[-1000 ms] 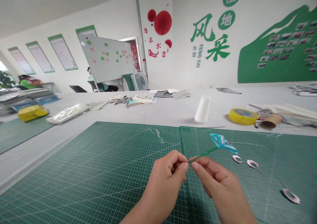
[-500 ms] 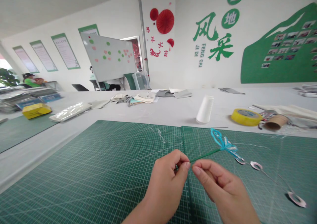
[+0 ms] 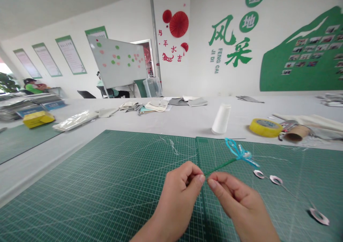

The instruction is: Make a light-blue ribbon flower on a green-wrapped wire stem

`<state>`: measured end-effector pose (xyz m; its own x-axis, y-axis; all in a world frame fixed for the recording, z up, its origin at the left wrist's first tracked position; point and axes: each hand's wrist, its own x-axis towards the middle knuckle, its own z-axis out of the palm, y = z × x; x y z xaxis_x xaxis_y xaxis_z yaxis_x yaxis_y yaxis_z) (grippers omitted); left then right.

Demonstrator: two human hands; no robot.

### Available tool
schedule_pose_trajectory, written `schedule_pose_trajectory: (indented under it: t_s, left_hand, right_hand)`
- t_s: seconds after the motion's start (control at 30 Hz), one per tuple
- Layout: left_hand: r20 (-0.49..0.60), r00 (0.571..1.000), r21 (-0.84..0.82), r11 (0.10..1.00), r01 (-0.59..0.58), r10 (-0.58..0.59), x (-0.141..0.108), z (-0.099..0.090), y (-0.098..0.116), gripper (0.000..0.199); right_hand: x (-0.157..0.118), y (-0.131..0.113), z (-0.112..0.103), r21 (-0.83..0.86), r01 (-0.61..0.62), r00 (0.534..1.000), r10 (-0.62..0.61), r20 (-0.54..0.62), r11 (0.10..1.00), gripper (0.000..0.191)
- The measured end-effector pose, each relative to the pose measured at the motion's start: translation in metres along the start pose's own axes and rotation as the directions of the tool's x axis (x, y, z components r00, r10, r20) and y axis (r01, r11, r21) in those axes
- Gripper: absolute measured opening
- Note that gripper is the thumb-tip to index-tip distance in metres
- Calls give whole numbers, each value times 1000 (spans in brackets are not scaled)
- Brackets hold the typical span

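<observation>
A light-blue craft flower [image 3: 238, 152] with looped petals sits at the upper end of a thin green-wrapped stem [image 3: 223, 164]. My left hand [image 3: 182, 195] pinches the lower end of this stem between thumb and forefinger. Close beside it, my right hand [image 3: 238, 202] is closed in a pinch near the same end. What lies between its fingertips is too small to make out. A green cutting mat [image 3: 107, 185] extends beneath both hands. To the right, several pale oval rings [image 3: 276, 180] lie on the mat along a thin strand.
Behind the mat stand a white thread cone [image 3: 222, 119], a yellow tape roll [image 3: 266, 127] and a cardboard tube [image 3: 297, 133]. Loose white thread [image 3: 174, 147] lies on the mat. Fabric pieces [image 3: 155, 105], a plastic-wrapped pack [image 3: 76, 120] and a yellow box [image 3: 38, 119] rest farther off.
The blue flower has turned on its stem and shifted slightly left, its petals now facing differently. Both hands keep nearly the same place and pinch.
</observation>
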<state>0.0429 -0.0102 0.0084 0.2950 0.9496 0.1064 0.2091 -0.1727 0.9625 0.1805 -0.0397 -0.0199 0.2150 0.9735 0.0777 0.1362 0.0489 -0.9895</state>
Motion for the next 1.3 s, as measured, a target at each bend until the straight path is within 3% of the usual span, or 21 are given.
schedule_pose_trajectory:
  t_s: [0.27, 0.4, 0.67, 0.9, 1.3]
  left_hand:
    - [143, 982, -287, 944, 162, -125, 2, -1, 5, 15]
    - [185, 974, -372, 908, 191, -129, 2, 0, 3, 15]
    - [216, 970, -370, 910, 188, -113, 1, 0, 2, 17]
    - [201, 975, -256, 956, 147, -96, 3, 1, 1, 20]
    - [212, 969, -321, 927, 192, -127, 4, -1, -3, 23]
  right_hand:
    - [0, 1, 1, 12, 7, 1000, -7, -14, 1000, 26]
    - [0, 2, 0, 27, 3, 1000, -3, 9, 1000, 27]
    - [0, 1, -2, -9, 0, 998, 1, 58, 1000, 26]
    - [0, 6, -2, -15, 7, 998, -6, 60, 1000, 24]
    - [3, 17, -5, -26, 54, 988, -49, 147, 998, 29]
